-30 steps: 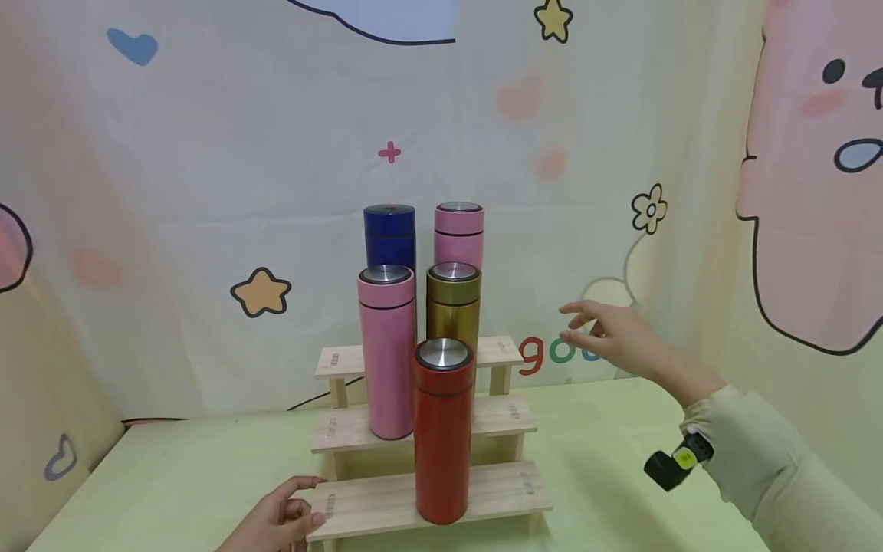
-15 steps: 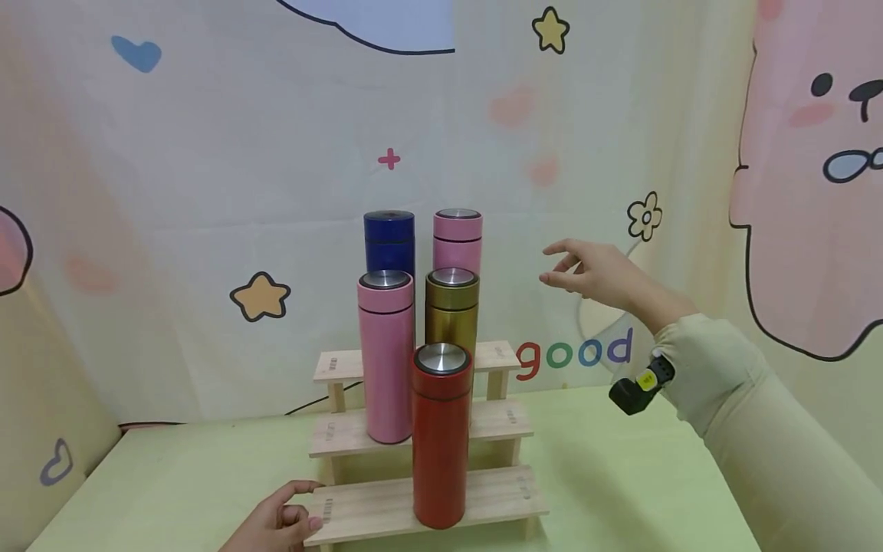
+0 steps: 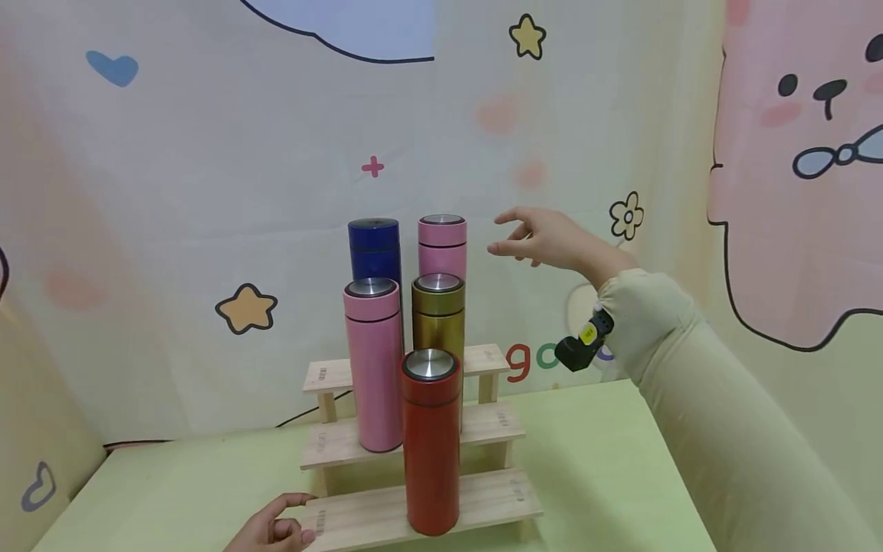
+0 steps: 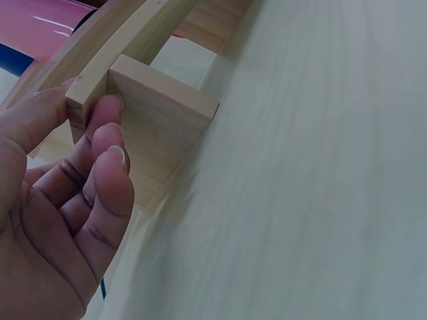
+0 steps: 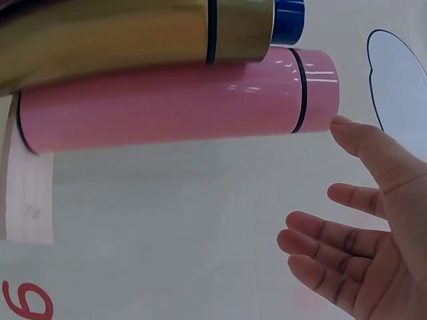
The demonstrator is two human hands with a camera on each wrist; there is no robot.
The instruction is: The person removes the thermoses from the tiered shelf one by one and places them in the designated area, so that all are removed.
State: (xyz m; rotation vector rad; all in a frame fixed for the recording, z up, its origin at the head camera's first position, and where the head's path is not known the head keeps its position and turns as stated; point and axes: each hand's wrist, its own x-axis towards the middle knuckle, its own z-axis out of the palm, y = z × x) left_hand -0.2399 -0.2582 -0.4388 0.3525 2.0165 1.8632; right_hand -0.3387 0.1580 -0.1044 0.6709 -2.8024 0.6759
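On a three-step wooden rack (image 3: 366, 512) stand several thermos bottles. A blue thermos (image 3: 375, 251) and a pink thermos (image 3: 442, 245) are on the top step. Another pink thermos (image 3: 375, 368) and a gold thermos (image 3: 439, 326) occupy the middle step, and a red thermos (image 3: 431, 452) the lowest. My left hand (image 3: 271, 527) pinches the left end of the lowest board, its fingers (image 4: 110, 183) bent under the edge. Holding nothing, my right hand (image 3: 552, 236) is raised just right of the top-step pink thermos, fingers spread apart, thumb near its lid in the right wrist view.
The rack stands on a pale green table (image 3: 593, 452). Behind it hangs a light cloth backdrop (image 3: 207, 176) with printed stars, hearts and a bear. A black wrist camera (image 3: 579, 349) is strapped over the right sleeve (image 3: 704, 383).
My right hand has moved up and to the left, close to the top-step pink thermos. My left hand keeps its hold on the rack. The head view has shifted slightly.
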